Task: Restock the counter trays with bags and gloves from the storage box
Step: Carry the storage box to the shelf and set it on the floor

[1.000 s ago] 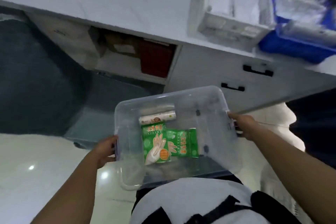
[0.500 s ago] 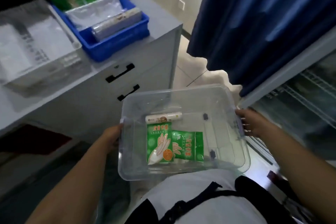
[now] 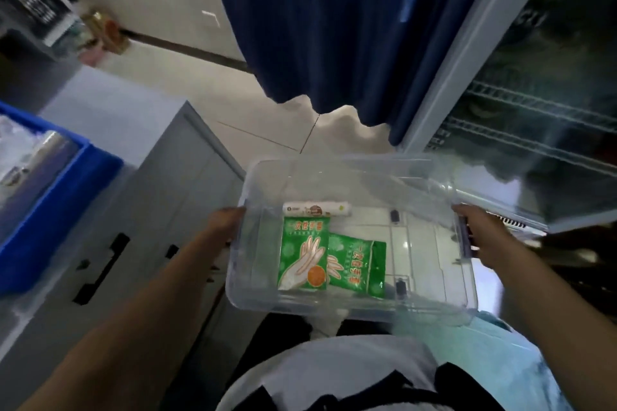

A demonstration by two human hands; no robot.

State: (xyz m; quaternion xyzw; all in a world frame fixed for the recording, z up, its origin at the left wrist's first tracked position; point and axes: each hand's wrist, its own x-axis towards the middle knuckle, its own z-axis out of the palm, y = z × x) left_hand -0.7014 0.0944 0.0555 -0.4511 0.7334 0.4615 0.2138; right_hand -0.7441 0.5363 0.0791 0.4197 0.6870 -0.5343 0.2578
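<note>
I carry a clear plastic storage box [image 3: 430,307] in front of my waist. My left hand [image 3: 224,220] grips its left rim and my right hand [image 3: 480,237] grips its right handle. Inside lie two green packets of disposable gloves [image 3: 302,253], the second one [image 3: 359,265] partly under the first, and a white roll of bags [image 3: 317,209] behind them. A blue counter tray [image 3: 50,183] with clear packs sits on the grey cabinet at the left edge.
The grey cabinet [image 3: 133,210] with black drawer handles stands to my left. A dark blue curtain [image 3: 334,27] hangs ahead, and a glass-door fridge [image 3: 534,110] with wire shelves fills the right. Pale floor tiles lie between them.
The view has swung right, away from the counter: the white and blue trays slid off to the left, and the curtain and fridge came into view. Both hands keep hold of the box.
</note>
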